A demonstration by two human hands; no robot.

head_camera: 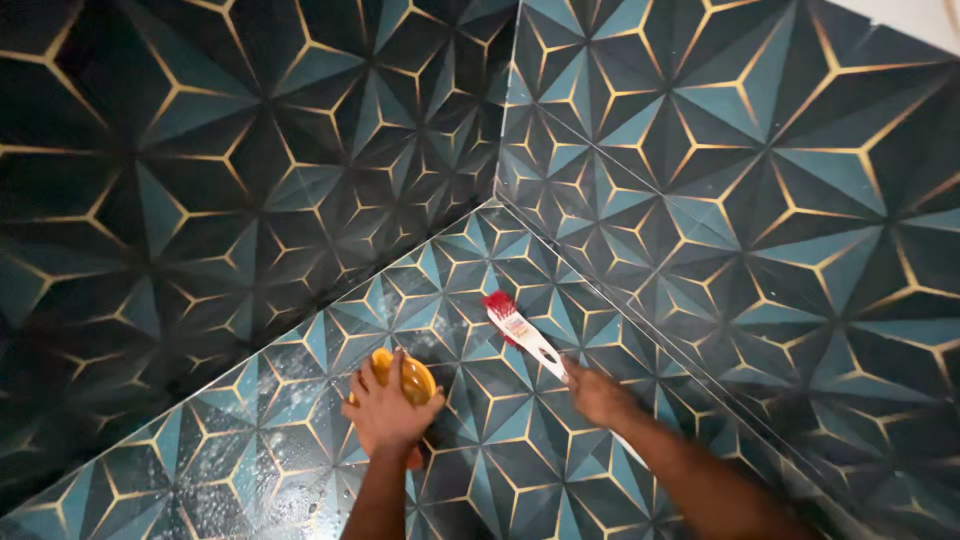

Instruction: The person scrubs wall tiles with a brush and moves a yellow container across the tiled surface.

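While the left hand (388, 415) presses a yellow sponge (410, 377) on the wet teal tiled floor (260, 440), the right hand (598, 393) grips a red-bristled white brush (518, 328) whose bristles touch the tiles near the corner.

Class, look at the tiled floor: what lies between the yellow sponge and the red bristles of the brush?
In the head view, only bare wet tile lies between the yellow sponge and the brush; nothing else sits there.

Yellow sponge (412, 378), round, flat on wet tile, under left hand. White brush (522, 333), red bristles, tilted, tip on tile.
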